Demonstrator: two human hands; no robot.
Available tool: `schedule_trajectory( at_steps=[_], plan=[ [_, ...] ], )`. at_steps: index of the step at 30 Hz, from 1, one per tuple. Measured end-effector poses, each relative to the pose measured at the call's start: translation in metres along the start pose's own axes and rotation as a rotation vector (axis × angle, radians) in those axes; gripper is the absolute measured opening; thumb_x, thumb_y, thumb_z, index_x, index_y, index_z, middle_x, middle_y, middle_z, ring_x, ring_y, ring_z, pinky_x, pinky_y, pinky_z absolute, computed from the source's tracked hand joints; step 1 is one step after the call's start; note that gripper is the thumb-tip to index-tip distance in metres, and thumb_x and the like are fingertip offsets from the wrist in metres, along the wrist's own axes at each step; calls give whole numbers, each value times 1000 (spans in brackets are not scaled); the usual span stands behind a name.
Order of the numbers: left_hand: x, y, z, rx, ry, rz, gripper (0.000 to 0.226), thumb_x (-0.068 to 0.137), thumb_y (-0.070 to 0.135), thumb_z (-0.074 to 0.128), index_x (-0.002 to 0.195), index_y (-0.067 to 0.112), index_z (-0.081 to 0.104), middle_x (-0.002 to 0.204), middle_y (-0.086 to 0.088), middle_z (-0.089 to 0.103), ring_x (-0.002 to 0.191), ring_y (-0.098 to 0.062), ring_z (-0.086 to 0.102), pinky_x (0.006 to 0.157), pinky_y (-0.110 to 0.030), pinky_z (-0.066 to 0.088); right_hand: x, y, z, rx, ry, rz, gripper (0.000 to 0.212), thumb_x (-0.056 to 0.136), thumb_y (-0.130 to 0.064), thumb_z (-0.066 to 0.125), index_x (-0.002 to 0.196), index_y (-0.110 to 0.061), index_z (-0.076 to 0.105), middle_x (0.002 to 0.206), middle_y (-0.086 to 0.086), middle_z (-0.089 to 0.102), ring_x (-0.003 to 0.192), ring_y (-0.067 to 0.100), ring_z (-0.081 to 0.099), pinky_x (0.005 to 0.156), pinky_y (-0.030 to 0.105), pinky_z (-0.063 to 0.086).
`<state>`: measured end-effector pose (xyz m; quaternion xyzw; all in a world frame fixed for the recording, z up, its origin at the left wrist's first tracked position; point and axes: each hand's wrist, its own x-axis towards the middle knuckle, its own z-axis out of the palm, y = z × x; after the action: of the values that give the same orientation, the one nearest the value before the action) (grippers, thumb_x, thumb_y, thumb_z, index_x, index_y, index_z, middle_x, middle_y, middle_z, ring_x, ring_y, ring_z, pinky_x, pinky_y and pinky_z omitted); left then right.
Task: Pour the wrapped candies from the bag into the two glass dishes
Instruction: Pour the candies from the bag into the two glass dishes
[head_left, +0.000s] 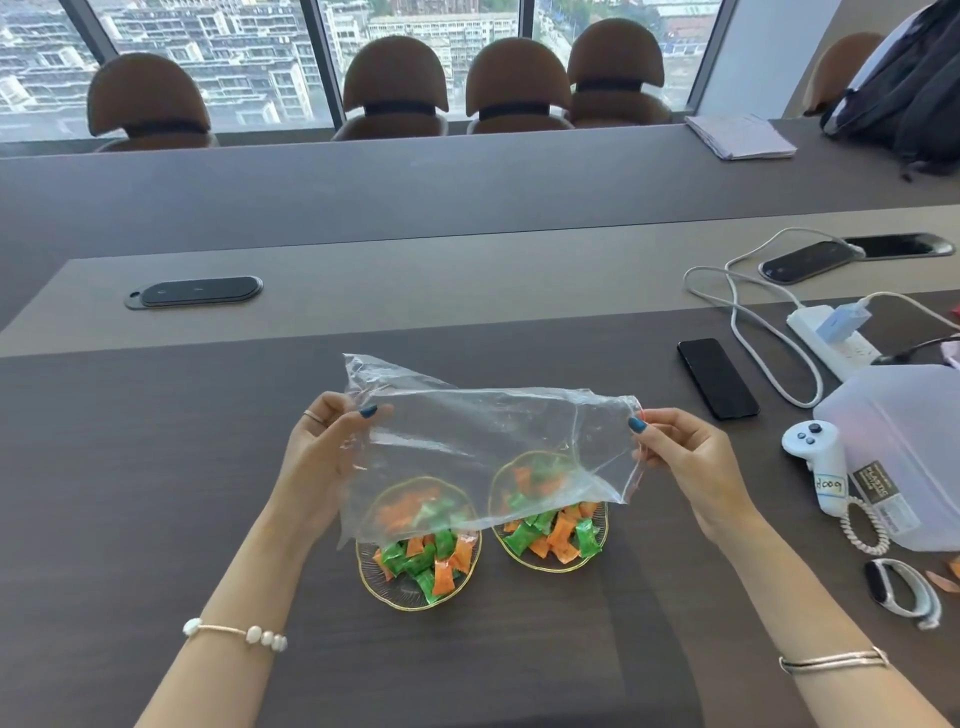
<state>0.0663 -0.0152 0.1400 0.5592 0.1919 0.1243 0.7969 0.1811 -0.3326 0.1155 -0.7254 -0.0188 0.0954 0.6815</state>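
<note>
Now, with each hand's grip, left (322, 447) and right (680, 457), pinching the seemingly empty bag (483, 441), dragging it low could likely sweep candies (423, 564) off either heaped dish (415, 597).

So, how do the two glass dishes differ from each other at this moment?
The left dish lies nearer the person; the right dish lies farther away. The clear bag, held by the left hand and the right hand, veils roughly the far half of each dish, a little more of the right dish. Both have gold rims and hold orange and green wrapped candies.
</note>
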Motion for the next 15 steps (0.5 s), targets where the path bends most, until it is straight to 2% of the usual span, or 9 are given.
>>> schedule_trajectory(
  at_steps=[4, 7, 9, 12, 15],
  plan=[
    [11, -22, -25, 100, 33, -31, 30, 78, -11, 60, 77, 17, 49, 91, -9, 69, 78, -17, 71, 67, -25, 57, 6, 14, 14, -122, -7, 35, 8, 82, -6, 64, 88, -9, 68, 69, 6, 66, 51, 2, 59, 52, 16, 52],
    [18, -54, -40, 250, 59, -124, 36, 76, -10, 63, 90, 18, 45, 105, -16, 64, 84, -22, 67, 66, -23, 56, 9, 45, 24, -271, 5, 139, 7, 80, -10, 67, 85, -4, 67, 71, 10, 66, 48, 6, 59, 46, 19, 49],
    [19, -75, -49, 329, 75, -195, 37, 78, -8, 62, 95, 20, 45, 110, -19, 64, 84, -22, 66, 65, -26, 54, 9, 69, 28, -351, 16, 218, 9, 79, -11, 68, 84, -3, 67, 73, 11, 67, 52, 14, 59, 48, 26, 50],
    [18, -98, -59, 458, 113, -280, 38, 80, -4, 60, 95, 27, 43, 110, -18, 66, 84, -25, 65, 69, -39, 53, 4, 97, 31, -473, 13, 304, 6, 77, -13, 70, 79, -8, 68, 67, 4, 66, 54, 18, 57, 60, 39, 55],
    [13, -110, -64, 613, 126, -291, 37, 78, 7, 65, 91, 32, 41, 99, -9, 69, 80, -24, 65, 76, -47, 52, -5, 110, 34, -577, 2, 343, 8, 74, -18, 72, 69, -18, 65, 67, 1, 65, 64, 20, 59, 66, 37, 51]
  ],
)
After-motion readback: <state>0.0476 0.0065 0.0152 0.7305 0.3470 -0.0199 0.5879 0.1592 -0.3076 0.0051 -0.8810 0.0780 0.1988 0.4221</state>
